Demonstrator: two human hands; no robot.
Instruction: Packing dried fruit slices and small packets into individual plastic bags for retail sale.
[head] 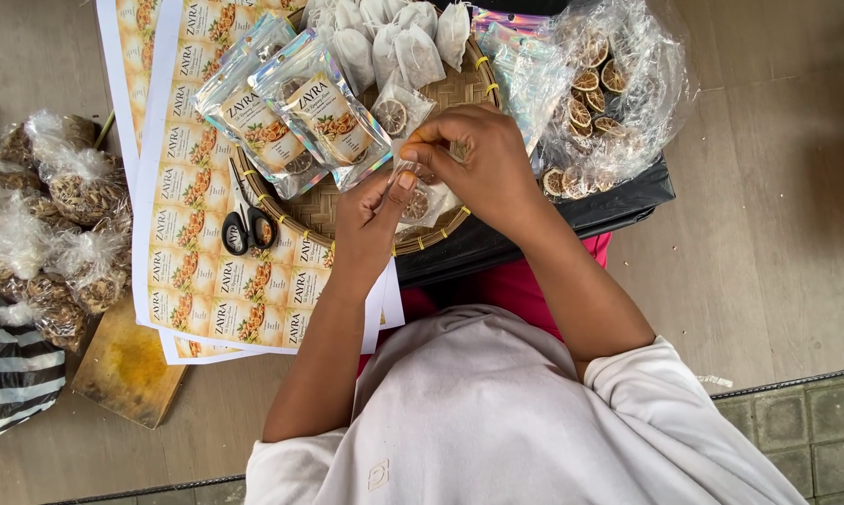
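My left hand (pixel 371 217) and my right hand (pixel 483 161) meet over the near rim of a round woven tray (pixel 321 211). Together they pinch a small clear pouch (pixel 416 200) with a dried citrus slice inside. My right fingers press on the pouch's top edge while my left thumb and fingers hold its lower side. Two filled, labelled clear pouches (pixel 321 105) lie on the tray just left of my hands. Several small white filter bags (pixel 389 39) are piled at the tray's far side.
A clear bag of dried citrus slices (pixel 598 92) rests on a black box (pixel 572 213) at the right. Black-handled scissors (pixel 246 226) lie on printed label sheets (pixel 207 271). Bags of dried herbs (pixel 62 210), a wooden board (pixel 128 367) and striped cloth (pixel 11 374) sit left.
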